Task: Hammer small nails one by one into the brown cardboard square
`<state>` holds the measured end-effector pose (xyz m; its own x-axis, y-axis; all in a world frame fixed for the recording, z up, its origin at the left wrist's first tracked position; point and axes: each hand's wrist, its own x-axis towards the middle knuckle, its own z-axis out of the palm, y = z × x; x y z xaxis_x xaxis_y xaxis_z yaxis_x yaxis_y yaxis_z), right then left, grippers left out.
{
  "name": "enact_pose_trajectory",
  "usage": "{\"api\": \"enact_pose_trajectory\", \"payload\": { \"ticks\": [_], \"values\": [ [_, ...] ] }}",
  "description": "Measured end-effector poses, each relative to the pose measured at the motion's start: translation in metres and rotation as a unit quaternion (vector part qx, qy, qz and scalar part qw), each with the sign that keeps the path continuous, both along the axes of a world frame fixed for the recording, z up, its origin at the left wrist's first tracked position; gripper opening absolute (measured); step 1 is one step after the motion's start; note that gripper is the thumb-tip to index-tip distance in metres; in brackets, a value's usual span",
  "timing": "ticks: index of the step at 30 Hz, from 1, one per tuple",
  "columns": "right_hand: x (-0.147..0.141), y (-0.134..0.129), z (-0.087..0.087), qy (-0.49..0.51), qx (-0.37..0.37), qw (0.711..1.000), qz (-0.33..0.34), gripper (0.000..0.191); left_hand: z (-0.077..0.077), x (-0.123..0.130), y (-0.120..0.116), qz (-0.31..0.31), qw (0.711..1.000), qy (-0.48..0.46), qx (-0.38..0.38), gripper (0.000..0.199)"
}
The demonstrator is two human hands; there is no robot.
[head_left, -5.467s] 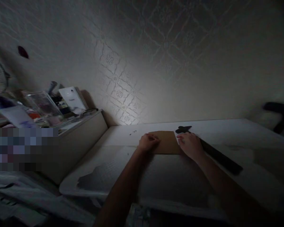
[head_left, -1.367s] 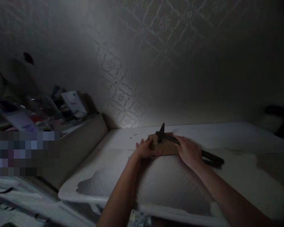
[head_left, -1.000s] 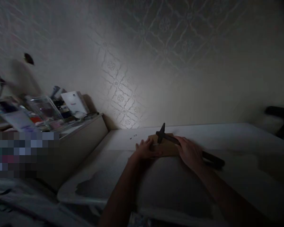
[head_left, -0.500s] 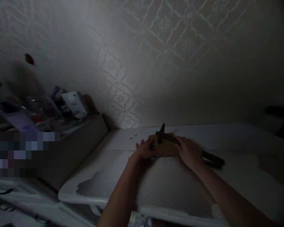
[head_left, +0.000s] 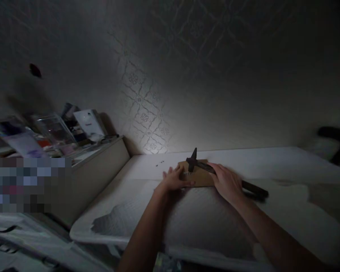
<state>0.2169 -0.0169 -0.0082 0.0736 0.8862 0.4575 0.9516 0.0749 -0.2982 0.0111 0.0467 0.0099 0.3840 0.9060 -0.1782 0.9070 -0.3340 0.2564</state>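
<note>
One flat brown board lies before us on the white table, and we judge the step in hand to be steadying it while the hammer is brought to bear over its far part. Any next move would call for a firm hold on the board and fingers well away from the hammer head, which sits rather near them.

The board looks plain, thin and stiff, perhaps card or wood, with a straight near edge. Small pale marks show beside our fingers, too blurred for us to name. From the board's middle, the hammer head is towards eleven o'clock, one end tapering to a point; we cannot tell whether it touches the board. The dark handle runs out towards four.

Our left hand rests at nine o'clock, spread wide on the board and gripping nothing. Our right hand, between three and four, is wrapped narrowly around the handle.

Farther out, between nine and ten, a few tiny dark bits lie on the table. Towards ten, a cluttered cabinet bears a white box and a clear case. Patterned wallpaper rises beyond, towards eleven; something black shows between two and three.
</note>
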Motion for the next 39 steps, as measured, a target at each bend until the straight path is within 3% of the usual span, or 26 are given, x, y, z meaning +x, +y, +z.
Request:
{"api": "enact_pose_trajectory", "payload": {
  "ticks": [39],
  "values": [
    [0.0015, 0.0015, -0.0025, 0.008, 0.017, 1.0, 0.008, 0.036, 0.0016, 0.002, -0.0009, 0.0, 1.0, 0.01, -0.008, 0.097]
  ]
}}
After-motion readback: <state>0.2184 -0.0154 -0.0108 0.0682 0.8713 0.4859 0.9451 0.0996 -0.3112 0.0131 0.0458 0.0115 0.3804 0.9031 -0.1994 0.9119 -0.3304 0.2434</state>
